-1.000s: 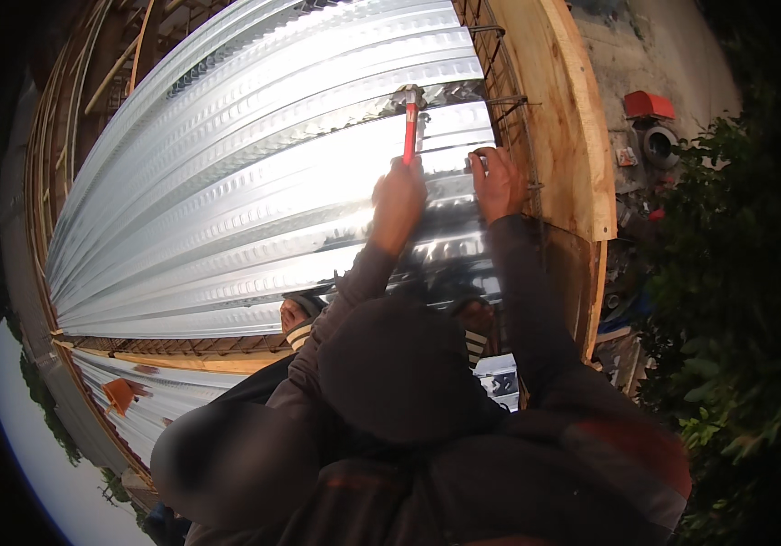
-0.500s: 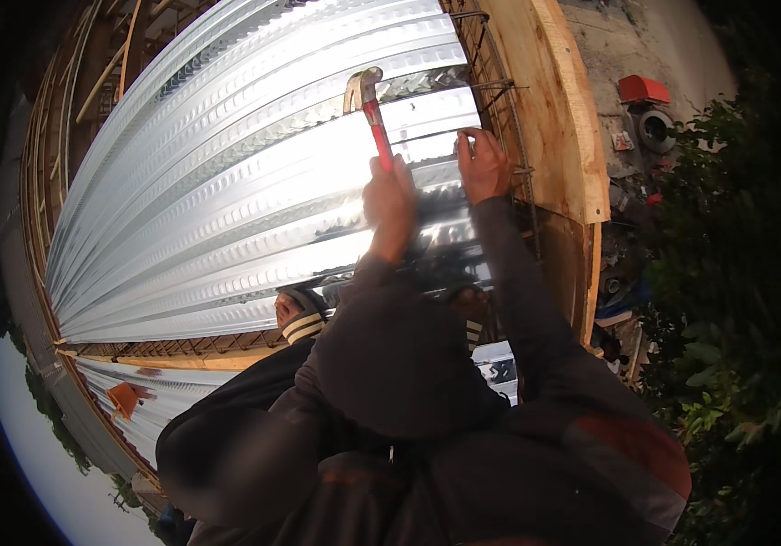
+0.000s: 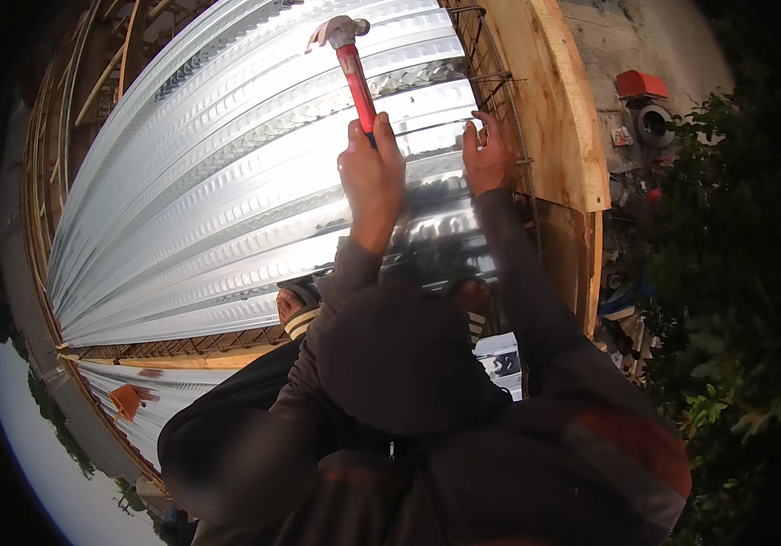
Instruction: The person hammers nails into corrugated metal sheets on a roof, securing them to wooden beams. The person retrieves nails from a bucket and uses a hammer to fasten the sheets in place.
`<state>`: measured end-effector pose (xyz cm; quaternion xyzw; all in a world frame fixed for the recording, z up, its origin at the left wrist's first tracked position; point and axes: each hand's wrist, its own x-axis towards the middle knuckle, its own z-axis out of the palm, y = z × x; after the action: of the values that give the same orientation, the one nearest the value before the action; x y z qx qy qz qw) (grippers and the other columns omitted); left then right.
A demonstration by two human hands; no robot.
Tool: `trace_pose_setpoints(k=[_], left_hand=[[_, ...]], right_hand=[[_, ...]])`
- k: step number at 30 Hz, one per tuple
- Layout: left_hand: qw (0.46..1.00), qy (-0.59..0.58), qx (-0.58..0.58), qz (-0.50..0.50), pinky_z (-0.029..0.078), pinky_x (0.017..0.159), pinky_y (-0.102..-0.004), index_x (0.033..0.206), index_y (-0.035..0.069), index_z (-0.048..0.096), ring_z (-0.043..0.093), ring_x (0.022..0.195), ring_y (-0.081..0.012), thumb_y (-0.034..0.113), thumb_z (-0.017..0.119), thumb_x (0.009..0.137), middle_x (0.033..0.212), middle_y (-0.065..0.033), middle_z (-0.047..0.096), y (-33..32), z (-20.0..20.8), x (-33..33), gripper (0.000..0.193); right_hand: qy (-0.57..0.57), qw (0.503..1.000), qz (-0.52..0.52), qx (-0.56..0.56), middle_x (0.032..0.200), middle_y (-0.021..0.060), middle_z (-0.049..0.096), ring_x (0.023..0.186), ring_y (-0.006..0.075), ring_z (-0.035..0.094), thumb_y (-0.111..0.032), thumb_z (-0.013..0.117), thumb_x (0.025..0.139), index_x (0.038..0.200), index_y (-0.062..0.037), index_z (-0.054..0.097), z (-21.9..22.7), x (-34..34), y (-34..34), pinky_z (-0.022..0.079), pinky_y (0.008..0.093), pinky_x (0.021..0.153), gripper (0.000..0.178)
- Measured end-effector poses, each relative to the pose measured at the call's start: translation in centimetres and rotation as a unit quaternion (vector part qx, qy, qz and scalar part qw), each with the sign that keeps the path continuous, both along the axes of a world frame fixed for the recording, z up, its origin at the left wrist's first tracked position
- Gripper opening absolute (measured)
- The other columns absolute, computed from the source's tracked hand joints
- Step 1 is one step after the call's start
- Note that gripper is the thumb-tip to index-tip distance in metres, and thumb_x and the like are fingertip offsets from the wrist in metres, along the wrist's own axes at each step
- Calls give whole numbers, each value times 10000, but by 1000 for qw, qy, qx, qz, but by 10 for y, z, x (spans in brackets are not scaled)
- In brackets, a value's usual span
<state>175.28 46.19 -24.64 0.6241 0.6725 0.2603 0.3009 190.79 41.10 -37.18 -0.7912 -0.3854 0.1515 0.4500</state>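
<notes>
Head view: the left hand (image 3: 372, 173) is clenched around the lower end of a red-handled hammer (image 3: 354, 77), fingers wrapped tight on the grip. The hammer stands raised, its steel claw head (image 3: 337, 30) at the top, well above the corrugated metal decking (image 3: 226, 182). The right hand (image 3: 488, 155) rests on the decking near its right edge, fingers together and bent, pinched at the sheet surface; whether they hold a fastener cannot be determined. Just beside the right hand, along that edge, run steel reinforcing bars (image 3: 499, 82) and a wooden form board (image 3: 549, 100). Both dark sleeves extend up from the lower edge. A striped shoe (image 3: 299, 309) sits at the near edge of the decking.
</notes>
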Motion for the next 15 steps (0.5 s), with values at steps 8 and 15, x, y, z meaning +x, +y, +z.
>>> trace_pose_setpoints(k=[8, 15], left_hand=[[982, 96, 15, -164, 492, 683, -546, 857, -35, 632, 649, 698, -453, 361, 499, 1036, 703, -265, 640, 31, -77, -29, 455], [980, 189, 4, -63, 534, 639, -453, 996, 53, 552, 645, 602, -289, 233, 578, 983, 689, -158, 622, 1, -59, -19, 183]], right_hand=[[72, 992, -27, 99, 1042, 224, 675, 997, 389, 657, -154, 567, 947, 1170, -19, 585, -22, 11, 12, 503, 448, 871, 262], [108, 989, -30, 97, 1081, 229, 664, 1026, 379, 645, -131, 486, 991, 1121, 11, 597, -26, 2, 8, 494, 440, 919, 221]])
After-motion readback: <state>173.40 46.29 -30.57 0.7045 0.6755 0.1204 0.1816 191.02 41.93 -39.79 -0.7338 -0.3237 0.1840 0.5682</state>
